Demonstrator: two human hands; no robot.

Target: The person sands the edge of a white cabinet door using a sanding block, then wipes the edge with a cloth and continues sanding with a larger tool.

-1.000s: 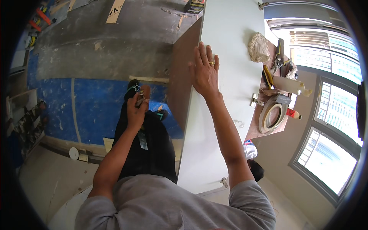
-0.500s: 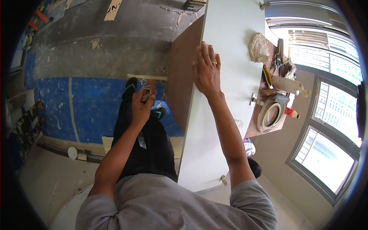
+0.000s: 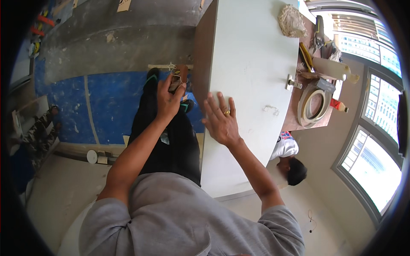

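My left hand (image 3: 170,97) is closed around a small dark brown hand-sized tool (image 3: 175,85), whose exact kind I cannot make out. Thin pale strands curl about it. My right hand (image 3: 222,119) lies with fingers spread on the near left edge of a long white panel (image 3: 252,55), palm down and holding nothing. The panel forms the top of a brown-sided cabinet (image 3: 204,55). A metal hinge (image 3: 290,82) is fixed at the panel's right edge.
Right of the panel, a brown board (image 3: 290,117) carries rolls of edging tape (image 3: 310,106), a yellow-and-black cutter (image 3: 306,55) and a bottle (image 3: 329,68). A crumpled pale bundle (image 3: 292,21) rests on the panel. Another person (image 3: 294,168) is beyond the cabinet. Blue sheeting (image 3: 64,106) covers floor at left.
My right hand has slid toward me along the panel's left edge. My left hand has shifted a little up and right with the brown tool. More of the other person shows.
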